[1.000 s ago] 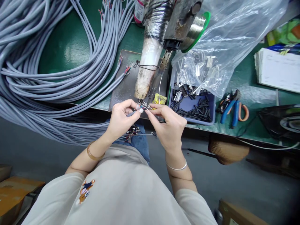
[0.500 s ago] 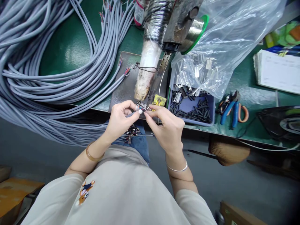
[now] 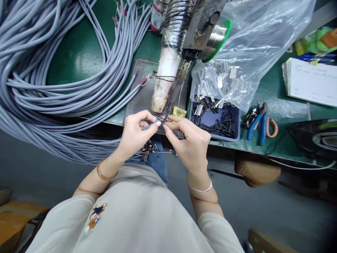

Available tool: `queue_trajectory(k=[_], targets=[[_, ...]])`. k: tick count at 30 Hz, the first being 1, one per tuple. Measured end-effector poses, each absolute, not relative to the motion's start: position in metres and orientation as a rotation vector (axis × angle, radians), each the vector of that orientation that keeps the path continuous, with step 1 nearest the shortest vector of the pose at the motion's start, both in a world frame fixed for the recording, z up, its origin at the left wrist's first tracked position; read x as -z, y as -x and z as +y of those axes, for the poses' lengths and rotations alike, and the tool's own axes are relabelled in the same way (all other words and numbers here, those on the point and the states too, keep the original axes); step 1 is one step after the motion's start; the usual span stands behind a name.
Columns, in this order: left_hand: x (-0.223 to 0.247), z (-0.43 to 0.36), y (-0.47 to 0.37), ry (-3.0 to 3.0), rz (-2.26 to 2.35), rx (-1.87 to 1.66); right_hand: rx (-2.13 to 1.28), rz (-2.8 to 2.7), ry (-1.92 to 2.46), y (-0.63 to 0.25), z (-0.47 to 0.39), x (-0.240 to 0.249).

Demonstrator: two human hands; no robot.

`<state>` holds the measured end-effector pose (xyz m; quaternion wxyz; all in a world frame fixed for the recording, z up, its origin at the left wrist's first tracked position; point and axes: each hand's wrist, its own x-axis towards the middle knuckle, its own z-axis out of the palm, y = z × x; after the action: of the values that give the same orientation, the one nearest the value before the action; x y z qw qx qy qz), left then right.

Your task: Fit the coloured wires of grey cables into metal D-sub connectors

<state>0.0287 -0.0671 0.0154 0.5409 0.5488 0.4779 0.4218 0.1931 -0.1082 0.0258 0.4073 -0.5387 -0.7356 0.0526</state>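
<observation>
Clearly, from where I stand, everything hangs on the small gap just below the tip of the soldering iron (image 3: 172, 100). A little metal connector (image 3: 159, 116) sits there over the dark board (image 3: 142, 100), just beyond the fingertips, with its long axis running roughly sideways, from the left hand's side across towards the right's. The left hand (image 3: 133, 133) is the nearer of the two, its thumb and forefinger pinched together at the connector's near edge, gripping the end of a grey cable (image 3: 146, 128) whose fine coloured wires show by the nails. That cable comes up at a slant from the palm, so it meets the connector's row at an angle. The right hand (image 3: 191, 144) comes in from the other side, thumb and forefinger drawn close by the connector's right end; they seem to be on a wire, though from here I can't tell what, if anything, is between them. The iron slopes down between the two hands, its tip nearer the right fingertips, and a pale strand of solder (image 3: 180, 95) hangs just beside it. A yellow scrap (image 3: 179, 112) lies beyond the right forefinger, and the purple tray (image 3: 238, 128) of black sleeves (image 3: 222, 124) stands further to the right
</observation>
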Motion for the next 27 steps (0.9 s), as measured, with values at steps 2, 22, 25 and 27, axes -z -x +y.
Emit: queue_trajectory(k=[2, 22, 25, 27], targets=[[-0.016, -0.067, -0.028, -1.308, 1.133, -0.996, -0.136, -1.85, 1.35, -0.193, -0.108, -0.028], [-0.007, -0.073, -0.028, -1.293, 1.11, -0.889, -0.167, -1.844, 1.354, -0.201, -0.115, -0.017], [-0.007, -0.075, -0.028, -1.255, 1.092, -0.882, -0.078, -1.669, 1.343, -0.208, -0.122, -0.012], [-0.007, -0.076, -0.028, -1.211, 1.071, -0.879, 0.029, -1.543, 1.283, -0.212, -0.126, -0.009]])
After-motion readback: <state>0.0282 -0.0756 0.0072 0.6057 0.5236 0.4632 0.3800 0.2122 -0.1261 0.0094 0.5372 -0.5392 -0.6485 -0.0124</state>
